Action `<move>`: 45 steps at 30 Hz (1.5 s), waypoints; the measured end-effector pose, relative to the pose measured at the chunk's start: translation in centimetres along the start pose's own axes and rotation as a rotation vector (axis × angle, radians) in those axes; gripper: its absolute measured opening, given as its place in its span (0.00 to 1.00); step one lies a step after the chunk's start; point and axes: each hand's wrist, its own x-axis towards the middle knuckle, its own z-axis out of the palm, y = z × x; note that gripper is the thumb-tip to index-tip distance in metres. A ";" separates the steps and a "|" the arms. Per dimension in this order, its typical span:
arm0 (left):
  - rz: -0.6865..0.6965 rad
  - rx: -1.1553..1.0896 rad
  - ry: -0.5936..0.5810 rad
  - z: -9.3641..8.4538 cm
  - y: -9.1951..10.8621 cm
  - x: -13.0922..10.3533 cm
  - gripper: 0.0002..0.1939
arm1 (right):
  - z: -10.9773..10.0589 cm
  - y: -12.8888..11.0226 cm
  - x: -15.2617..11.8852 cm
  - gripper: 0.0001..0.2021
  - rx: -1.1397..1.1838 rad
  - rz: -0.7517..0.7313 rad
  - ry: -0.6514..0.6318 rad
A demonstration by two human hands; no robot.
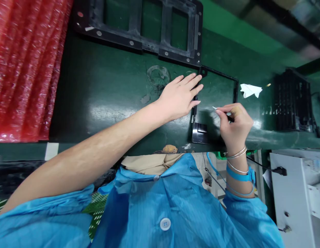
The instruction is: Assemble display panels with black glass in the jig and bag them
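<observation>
A thin black rectangular frame (219, 73) lies flat on the dark green worktable (118, 86). Across its left side rests my left hand (178, 96), palm down with the fingers spread. My right hand (235, 120) is closed in a pinch over the frame's right part. From that pinch sticks out the pale pointed tip of a slim dark tool (214, 108), aimed left over the frame's opening. Whether it is a knife or a pen I cannot tell. The frame's lower right portion is hidden behind my right hand.
A thick black fixture (152, 46) with rectangular openings sits at the back. Red bubble wrap (28, 69) fills the left. Right of the frame lies crumpled white paper (251, 90); farther right stand several stacked black frames (292, 100). A blue wrist strap (238, 175) trails a cord.
</observation>
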 end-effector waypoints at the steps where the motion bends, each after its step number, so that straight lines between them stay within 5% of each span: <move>1: 0.013 0.002 0.014 0.1 -0.1 0.0 0.25 | -0.4 0.4 0.4 0.06 -0.018 0.010 0.025; 9: 0.038 0.012 -0.034 0.0 -0.2 0.3 0.25 | -4.0 3.2 2.8 0.07 -0.128 0.173 0.166; 15: 0.133 -0.158 -0.005 -0.2 -0.4 0.3 0.27 | -3.0 -0.1 2.6 0.05 0.000 0.015 0.133; 20: 0.243 -0.441 0.014 0.1 -0.1 0.4 0.05 | -0.9 -2.5 2.0 0.06 0.103 -0.086 0.036; 23: 0.157 -0.608 0.028 0.0 0.1 0.4 0.08 | -1.3 -2.6 1.2 0.05 0.144 -0.074 -0.018; 28: -0.084 -0.868 0.012 -0.8 0.5 0.4 0.12 | -2.4 -2.8 -2.1 0.09 0.209 -0.069 -0.315; 34: -0.176 -0.932 -0.039 -1.0 1.3 0.6 0.15 | -2.2 -3.6 -5.5 0.06 0.073 -0.079 -0.180; 40: -0.215 -0.909 0.027 -0.7 1.4 0.8 0.15 | -6.3 -2.2 -6.3 0.09 -0.366 0.159 -0.249; 45: -0.250 -0.940 0.067 -0.6 1.5 0.8 0.13 | -5.3 -3.1 -5.3 0.11 -0.170 0.104 -0.182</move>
